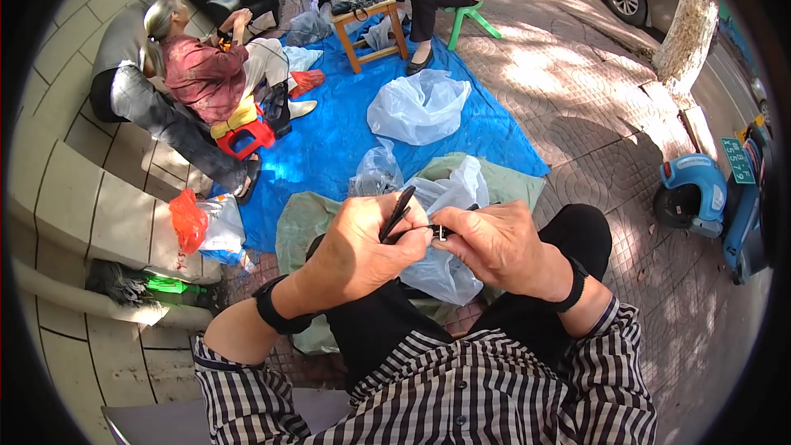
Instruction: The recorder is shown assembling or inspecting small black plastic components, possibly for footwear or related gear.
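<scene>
Held up over my lap, a thin black strap (pixel 396 213) is pinched in my left hand (pixel 360 235), with one end sticking up between thumb and fingers. At its other end is a small black buckle-like piece (pixel 439 232) with a pale silver part. My right hand (pixel 501 249) grips that piece between thumb and forefinger, its fingertips close to those of the left. Part of the strap is hidden inside the left fingers. Beneath the hands, a clear plastic bag (pixel 449 276) lies between my knees on a green-grey sack (pixel 303 222).
A blue tarp (pixel 329 136) spreads ahead, bearing a large clear bag (pixel 420 107). Several people sit around it, one on a red stool (pixel 245 136) at left. A wooden stool (pixel 362 8) holds black items. An orange bag (pixel 189 221) lies left; a blue scooter (pixel 700 185) stands right.
</scene>
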Tool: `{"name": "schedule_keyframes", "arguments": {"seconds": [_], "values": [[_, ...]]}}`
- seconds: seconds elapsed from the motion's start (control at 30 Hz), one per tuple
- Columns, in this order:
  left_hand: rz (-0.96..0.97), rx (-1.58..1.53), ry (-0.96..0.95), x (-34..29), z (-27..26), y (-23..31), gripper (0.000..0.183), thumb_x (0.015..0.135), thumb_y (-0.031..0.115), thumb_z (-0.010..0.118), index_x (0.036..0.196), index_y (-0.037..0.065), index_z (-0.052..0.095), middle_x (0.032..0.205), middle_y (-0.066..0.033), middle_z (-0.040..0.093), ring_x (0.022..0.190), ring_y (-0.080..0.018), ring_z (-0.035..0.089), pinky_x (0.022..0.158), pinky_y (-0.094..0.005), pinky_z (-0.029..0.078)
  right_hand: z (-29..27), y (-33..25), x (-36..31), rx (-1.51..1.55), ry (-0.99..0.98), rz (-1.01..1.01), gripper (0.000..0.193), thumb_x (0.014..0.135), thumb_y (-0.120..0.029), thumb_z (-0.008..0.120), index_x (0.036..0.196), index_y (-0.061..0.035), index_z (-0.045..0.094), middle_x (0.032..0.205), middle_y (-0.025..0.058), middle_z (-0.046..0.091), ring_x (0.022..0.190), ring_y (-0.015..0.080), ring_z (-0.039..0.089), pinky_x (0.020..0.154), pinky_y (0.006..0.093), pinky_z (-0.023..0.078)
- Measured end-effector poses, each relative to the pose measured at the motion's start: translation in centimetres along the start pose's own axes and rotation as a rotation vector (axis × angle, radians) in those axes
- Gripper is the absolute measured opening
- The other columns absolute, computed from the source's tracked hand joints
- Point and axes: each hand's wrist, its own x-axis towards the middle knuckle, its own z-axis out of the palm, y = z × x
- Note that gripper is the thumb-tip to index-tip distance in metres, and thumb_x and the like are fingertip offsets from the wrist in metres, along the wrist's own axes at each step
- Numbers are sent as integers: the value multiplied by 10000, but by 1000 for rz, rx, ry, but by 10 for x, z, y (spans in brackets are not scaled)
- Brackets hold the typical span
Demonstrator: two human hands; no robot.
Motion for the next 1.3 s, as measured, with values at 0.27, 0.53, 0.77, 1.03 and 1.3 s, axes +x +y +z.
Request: {"name": "schedule_keyframes", "arguments": {"seconds": [0.27,0.53,0.77,1.03,1.3], "values": [[124,118,114,-8,3,-8,69,797,57,578,749,32,536,611,49,431,604,-31,350,528,-215,352,-15,-8,8,129,-134,80,314,758,-66,684,1043,-1,571,626,87,576,510,212,587,454,297,436],[-42,-117,16,-11,4,-6,79,818,75,583,762,35,544,636,88,415,609,-7,339,525,-196,319,-24,7,14,541,-307,325,170,805,-37,651,973,-12,639,788,69,671,675,159,656,603,244,488],[259,72,132,-7,9,-25,94,789,46,594,730,27,523,574,25,438,567,-25,366,488,-233,349,-14,11,14,584,-281,297,120,810,-41,651,921,-24,609,780,54,655,704,150,644,626,247,481],[190,144,169,-7,14,-26,65,799,21,580,751,20,537,551,3,466,513,-36,396,461,-232,349,-18,5,18,492,-347,400,144,793,-63,662,904,-43,571,663,68,602,600,191,602,534,288,426],[-44,-92,-39,-11,6,-13,115,868,72,499,779,7,530,577,9,553,525,-48,486,481,-228,378,-22,5,17,442,-401,400,137,806,-74,654,903,-44,562,572,71,529,498,200,532,488,293,370]]}}
